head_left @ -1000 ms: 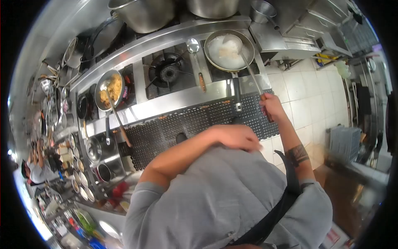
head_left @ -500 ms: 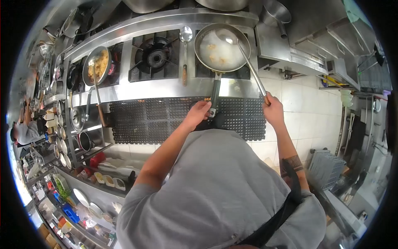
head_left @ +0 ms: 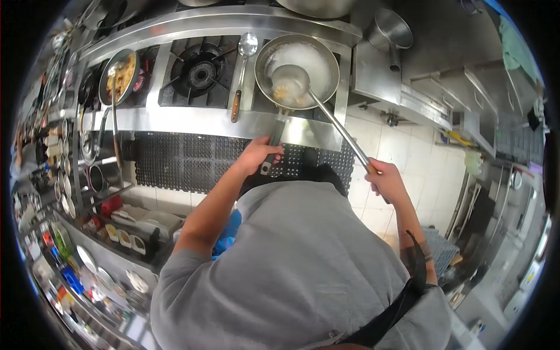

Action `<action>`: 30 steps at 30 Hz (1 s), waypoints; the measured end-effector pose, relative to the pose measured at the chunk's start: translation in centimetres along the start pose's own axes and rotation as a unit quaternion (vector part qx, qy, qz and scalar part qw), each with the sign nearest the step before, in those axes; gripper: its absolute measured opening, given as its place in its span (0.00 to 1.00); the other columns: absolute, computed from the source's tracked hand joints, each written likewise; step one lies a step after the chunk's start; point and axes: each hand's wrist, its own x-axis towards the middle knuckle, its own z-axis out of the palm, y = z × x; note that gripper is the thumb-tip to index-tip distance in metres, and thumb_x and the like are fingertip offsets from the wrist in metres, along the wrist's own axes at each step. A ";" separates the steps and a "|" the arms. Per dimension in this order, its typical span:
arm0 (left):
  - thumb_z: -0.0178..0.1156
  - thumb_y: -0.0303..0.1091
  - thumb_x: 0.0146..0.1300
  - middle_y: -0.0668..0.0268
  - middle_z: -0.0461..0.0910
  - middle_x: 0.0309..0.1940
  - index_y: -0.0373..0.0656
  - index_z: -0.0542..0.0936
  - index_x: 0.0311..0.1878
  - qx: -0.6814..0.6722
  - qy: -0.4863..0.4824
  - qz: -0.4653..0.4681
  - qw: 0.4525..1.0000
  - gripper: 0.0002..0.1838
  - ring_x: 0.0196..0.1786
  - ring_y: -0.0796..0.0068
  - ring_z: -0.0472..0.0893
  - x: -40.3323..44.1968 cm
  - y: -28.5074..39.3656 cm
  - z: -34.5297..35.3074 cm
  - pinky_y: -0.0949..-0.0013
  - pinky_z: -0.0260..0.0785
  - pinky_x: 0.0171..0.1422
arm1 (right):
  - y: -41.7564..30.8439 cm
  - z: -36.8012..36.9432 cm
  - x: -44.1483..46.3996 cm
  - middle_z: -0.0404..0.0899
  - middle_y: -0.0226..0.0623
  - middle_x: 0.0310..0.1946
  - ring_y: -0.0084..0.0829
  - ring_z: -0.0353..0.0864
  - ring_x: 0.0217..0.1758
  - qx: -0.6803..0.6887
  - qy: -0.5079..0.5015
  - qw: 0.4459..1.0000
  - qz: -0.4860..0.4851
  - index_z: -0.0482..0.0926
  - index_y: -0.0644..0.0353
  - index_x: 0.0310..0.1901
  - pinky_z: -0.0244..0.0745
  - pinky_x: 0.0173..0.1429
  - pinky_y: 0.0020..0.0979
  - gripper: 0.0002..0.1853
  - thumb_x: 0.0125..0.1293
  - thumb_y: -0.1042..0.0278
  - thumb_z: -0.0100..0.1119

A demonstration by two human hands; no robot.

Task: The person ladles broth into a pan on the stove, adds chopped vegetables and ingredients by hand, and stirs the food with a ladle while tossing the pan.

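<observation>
In the head view, a round frying pan [head_left: 336, 65] sits on the right-hand burner with white, foamy liquid [head_left: 309, 55] in it. My left hand [head_left: 259, 155] is closed around the pan's dark handle [head_left: 280, 127]. My right hand [head_left: 386, 181] grips a long-handled ladle [head_left: 344, 133]. Its round bowl rests in the near-left part of the pan, beside some pale brown food pieces [head_left: 281, 93]. Left of the pan, a slotted or plain metal spoon [head_left: 248, 44] with a wooden handle lies on the stove; which kind I cannot tell.
A bare gas burner [head_left: 201, 74] lies left of the spoon. Further left, another pan [head_left: 136, 79] holds brownish food and a long utensil. A metal saucepan [head_left: 389, 29] stands on the counter to the right. Black rubber matting [head_left: 186, 157] covers the floor below the stove.
The ladle's bowl has come from the pan's far side to its near-left side, and my right hand has drawn back toward me. My left hand stays on the pan handle; the view has shifted slightly.
</observation>
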 end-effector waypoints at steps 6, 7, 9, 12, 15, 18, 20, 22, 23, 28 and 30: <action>0.65 0.27 0.66 0.65 0.83 0.37 0.33 0.80 0.50 0.084 0.158 0.099 0.979 0.12 0.36 0.76 0.80 -0.8 -0.6 3.1 0.71 0.73 0.42 | 1.6 -7.4 2.1 0.80 0.47 0.42 0.48 0.82 0.46 -0.279 0.121 0.925 -0.227 0.77 0.56 0.67 0.77 0.50 0.43 0.28 0.63 0.75 0.62; 0.65 0.27 0.66 0.65 0.83 0.37 0.33 0.80 0.50 0.082 0.165 0.099 0.978 0.12 0.36 0.76 0.80 -0.8 -1.2 3.5 0.71 0.73 0.42 | 1.9 -7.6 2.8 0.80 0.47 0.42 0.48 0.82 0.46 -0.278 0.115 0.925 -0.232 0.77 0.56 0.67 0.77 0.50 0.43 0.28 0.63 0.75 0.62; 0.65 0.29 0.66 0.66 0.83 0.34 0.32 0.81 0.50 0.104 0.217 0.155 0.958 0.13 0.35 0.76 0.80 -0.9 -1.5 4.4 0.71 0.72 0.41 | 2.1 -7.8 4.2 0.79 0.48 0.43 0.50 0.82 0.45 -0.294 0.142 0.913 -0.246 0.77 0.57 0.67 0.77 0.50 0.44 0.27 0.64 0.74 0.59; 0.66 0.34 0.65 0.62 0.84 0.33 0.33 0.82 0.50 0.172 0.269 0.149 0.936 0.15 0.35 0.72 0.81 -0.9 -2.8 4.7 0.66 0.73 0.43 | 2.1 -7.9 5.6 0.77 0.46 0.40 0.47 0.80 0.42 -0.289 0.121 0.915 -0.255 0.76 0.61 0.68 0.76 0.51 0.38 0.27 0.65 0.74 0.61; 0.65 0.38 0.66 0.57 0.84 0.33 0.33 0.83 0.51 0.205 0.316 0.155 0.913 0.18 0.36 0.66 0.82 -1.0 -3.3 5.1 0.62 0.74 0.45 | 3.2 -7.7 6.2 0.78 0.46 0.37 0.44 0.82 0.39 -0.275 0.082 0.925 -0.249 0.77 0.61 0.66 0.77 0.46 0.39 0.26 0.66 0.73 0.61; 0.65 0.39 0.67 0.56 0.85 0.33 0.34 0.83 0.52 0.241 0.356 0.166 0.888 0.18 0.38 0.63 0.83 -1.4 -3.5 6.0 0.61 0.74 0.47 | 1.3 -7.0 3.9 0.79 0.43 0.32 0.37 0.82 0.31 -0.165 -0.022 0.974 -0.154 0.78 0.63 0.62 0.77 0.35 0.36 0.22 0.67 0.73 0.61; 0.64 0.39 0.67 0.56 0.86 0.35 0.35 0.83 0.54 0.257 0.348 0.147 0.890 0.19 0.40 0.62 0.85 -1.7 -3.4 6.1 0.61 0.75 0.48 | 0.8 -6.0 3.1 0.76 0.31 0.27 0.21 0.75 0.20 0.023 -0.130 0.991 -0.033 0.80 0.67 0.55 0.69 0.21 0.27 0.16 0.67 0.77 0.61; 0.64 0.39 0.67 0.56 0.86 0.36 0.34 0.83 0.55 0.245 0.346 0.146 0.894 0.20 0.40 0.63 0.85 -3.0 -2.4 7.2 0.61 0.75 0.48 | 0.8 -5.6 3.3 0.76 0.32 0.27 0.21 0.75 0.20 0.079 -0.172 0.982 0.003 0.80 0.67 0.54 0.69 0.21 0.27 0.15 0.67 0.78 0.61; 0.64 0.39 0.68 0.56 0.86 0.36 0.34 0.83 0.56 0.241 0.341 0.146 0.897 0.20 0.41 0.63 0.85 -3.4 -2.1 7.5 0.60 0.75 0.48 | 0.6 -5.2 3.3 0.77 0.32 0.27 0.22 0.75 0.19 0.141 -0.208 0.967 0.039 0.81 0.68 0.53 0.69 0.21 0.27 0.14 0.66 0.79 0.61; 0.63 0.39 0.68 0.57 0.86 0.36 0.31 0.81 0.59 0.223 0.325 0.162 0.905 0.23 0.40 0.65 0.85 -3.4 -3.0 6.3 0.62 0.75 0.49 | -0.7 -3.2 2.8 0.78 0.34 0.28 0.23 0.75 0.20 0.086 -0.148 0.985 -0.012 0.81 0.67 0.56 0.70 0.23 0.27 0.17 0.66 0.77 0.62; 0.63 0.39 0.68 0.57 0.86 0.37 0.30 0.80 0.59 0.211 0.301 0.160 0.916 0.23 0.40 0.65 0.85 -3.8 -2.7 5.7 0.62 0.75 0.49 | -0.5 -2.4 3.4 0.78 0.36 0.29 0.24 0.77 0.22 0.014 -0.099 0.993 -0.059 0.81 0.68 0.58 0.73 0.26 0.28 0.19 0.65 0.76 0.63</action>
